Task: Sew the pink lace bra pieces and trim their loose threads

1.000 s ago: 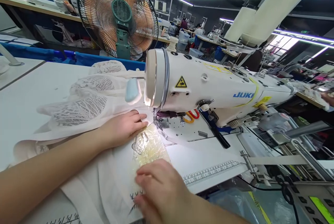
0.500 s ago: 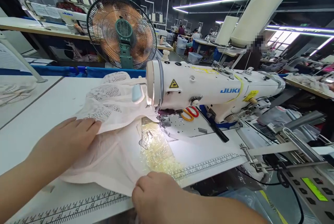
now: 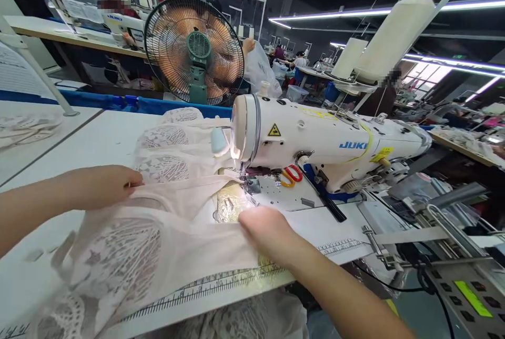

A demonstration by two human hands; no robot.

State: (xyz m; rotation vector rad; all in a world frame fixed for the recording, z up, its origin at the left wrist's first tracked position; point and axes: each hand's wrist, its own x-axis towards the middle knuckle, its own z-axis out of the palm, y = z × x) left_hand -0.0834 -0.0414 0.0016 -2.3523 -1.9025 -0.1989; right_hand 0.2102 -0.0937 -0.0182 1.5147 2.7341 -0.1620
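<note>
A pale lace garment piece (image 3: pixel 118 249), sheer with cup-shaped lace panels, lies across the table and over its front edge. My left hand (image 3: pixel 106 186) pinches its upper edge on the left. On the right, my right hand (image 3: pixel 268 231) is closed around the end of the pale band, its fingertips partly hidden. More lace pieces (image 3: pixel 165 139) lie behind, joined in a row that runs towards the sewing machine (image 3: pixel 307 133). A narrow strip of fabric reaches the presser foot (image 3: pixel 250 183). Yellowish clear tape (image 3: pixel 229 205) covers the table before the foot.
Red-and-yellow-handled scissors (image 3: pixel 291 176) and a black-handled tool (image 3: pixel 329 205) lie by the machine bed. A printed ruler (image 3: pixel 221 283) follows the front edge. Behind stands a large fan (image 3: pixel 195 49); thread cones (image 3: pixel 394 36) rise at right, above a control panel (image 3: pixel 469 297).
My right hand has moved up and right, drawing the band towards the machine. A lace cup panel now lies in front, and my left hand has shifted from lying flat to pinching.
</note>
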